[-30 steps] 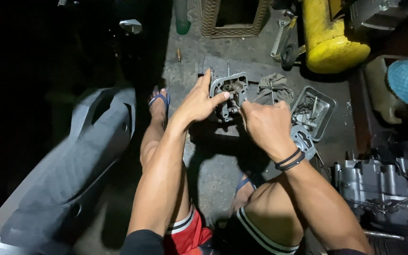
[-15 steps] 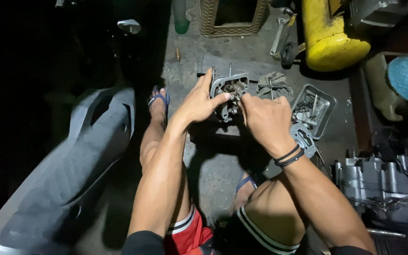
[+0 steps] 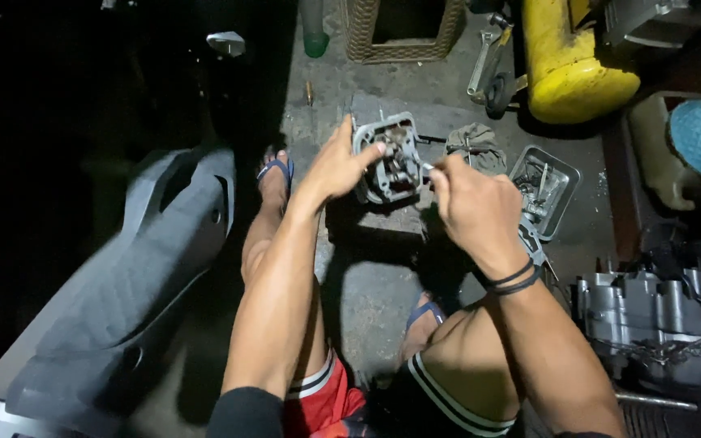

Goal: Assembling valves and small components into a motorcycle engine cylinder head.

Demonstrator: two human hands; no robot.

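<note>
arms: my sleeves dark, ending at the elbows | right wrist: black bands [image 3: 515, 278] | shorts: left red, right black, white stripes [image 3: 456, 401] | feet: blue flip-flops [image 3: 276, 169]

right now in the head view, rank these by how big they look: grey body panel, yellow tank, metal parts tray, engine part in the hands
1. grey body panel, though it lies nearest the camera
2. yellow tank, partly cut off
3. engine part and metal parts tray: alike, not ranked
</note>
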